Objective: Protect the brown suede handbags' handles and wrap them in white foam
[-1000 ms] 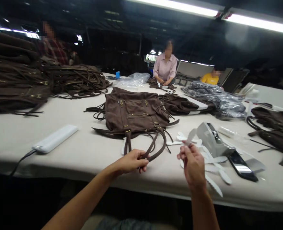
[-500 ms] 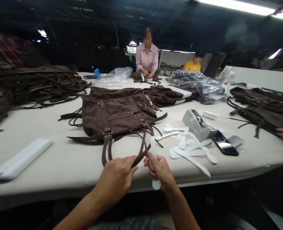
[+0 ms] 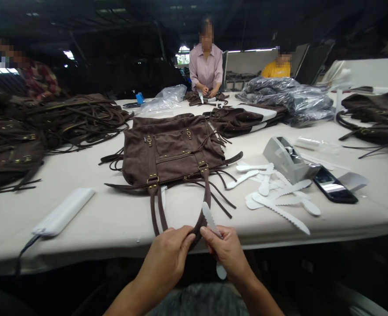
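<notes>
A dark brown bag [image 3: 174,151] with brass buckles and a zipped front pocket lies on the pale table, its handles toward me. My left hand [image 3: 165,259] is closed on one of its handle straps [image 3: 208,188], near the table's front edge. In my right hand [image 3: 228,250], pinched between thumb and fingers, is a flat white strip [image 3: 209,217] with a scalloped edge and rounded ends. The strip's upper end lies against or just in front of the strap; I cannot tell which. Its lower end shows below my fingers.
Several similar white strips [image 3: 266,184] lie to the right, beside a grey tape dispenser [image 3: 281,160] and a phone [image 3: 333,184]. A white corded slab [image 3: 65,213] lies left. Brown bags [image 3: 82,116] are piled far left; plastic-wrapped goods [image 3: 289,98] sit behind. Across the table, a co-worker [image 3: 206,66] handles something.
The strap has come down with my left hand and now curves in a loop. The white strip has tilted, its top leaning left, close to the strap. The view has shifted.
</notes>
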`<action>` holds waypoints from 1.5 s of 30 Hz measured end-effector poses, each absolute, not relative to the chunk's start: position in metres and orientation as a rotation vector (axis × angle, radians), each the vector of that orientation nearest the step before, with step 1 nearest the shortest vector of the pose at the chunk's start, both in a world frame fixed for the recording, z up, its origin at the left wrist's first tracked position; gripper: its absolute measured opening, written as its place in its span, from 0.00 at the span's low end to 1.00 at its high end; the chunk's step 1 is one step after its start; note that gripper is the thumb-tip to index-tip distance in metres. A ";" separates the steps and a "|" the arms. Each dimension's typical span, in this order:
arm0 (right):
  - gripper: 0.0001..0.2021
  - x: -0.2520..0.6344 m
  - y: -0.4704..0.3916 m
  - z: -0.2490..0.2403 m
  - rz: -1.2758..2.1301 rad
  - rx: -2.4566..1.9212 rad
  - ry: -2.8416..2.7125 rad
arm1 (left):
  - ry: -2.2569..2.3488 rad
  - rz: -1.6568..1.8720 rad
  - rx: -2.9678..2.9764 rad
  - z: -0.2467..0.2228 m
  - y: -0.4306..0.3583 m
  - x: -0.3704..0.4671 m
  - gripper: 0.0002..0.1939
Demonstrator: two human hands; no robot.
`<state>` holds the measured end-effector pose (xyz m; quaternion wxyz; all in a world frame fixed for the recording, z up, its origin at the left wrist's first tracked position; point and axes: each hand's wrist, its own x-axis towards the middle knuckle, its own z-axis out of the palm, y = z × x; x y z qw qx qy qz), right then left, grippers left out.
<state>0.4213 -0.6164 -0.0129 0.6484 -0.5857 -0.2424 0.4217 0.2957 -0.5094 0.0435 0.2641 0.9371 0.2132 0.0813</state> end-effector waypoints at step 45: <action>0.15 0.405 -0.631 -0.024 0.786 -1.217 -0.228 | 0.810 0.629 1.872 0.051 -0.516 0.290 0.16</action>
